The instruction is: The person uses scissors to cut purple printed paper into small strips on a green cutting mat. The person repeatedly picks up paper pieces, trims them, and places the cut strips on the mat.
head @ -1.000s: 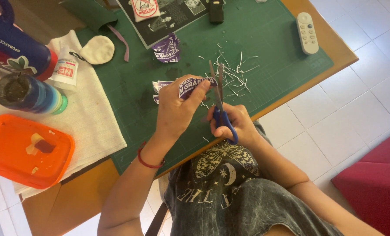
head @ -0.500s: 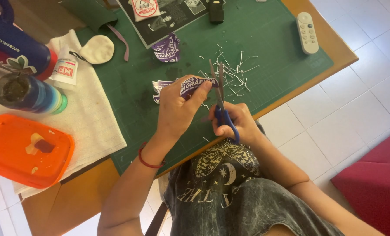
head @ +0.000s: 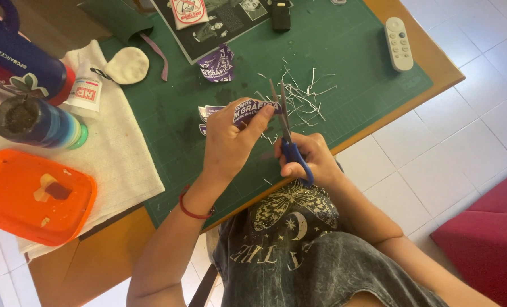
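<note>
Purple sticker [head: 252,110] over green cutting mat [head: 355,68], tiled floor [head: 463,119] beyond.

One pair of scissors [head: 287,133], two purple stickers [head: 253,110], one remote [head: 399,44].

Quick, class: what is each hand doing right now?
Left hand: closed, pinching a purple printed paper strip.
Right hand: closed around the blue-handled scissors, blades slightly apart at the strip.

Glossy purple paper sticker [head: 253,110], metal scissors [head: 284,128] with blue plastic handles, matt green cutting mat [head: 355,62], white cloth towel [head: 120,165]
</note>
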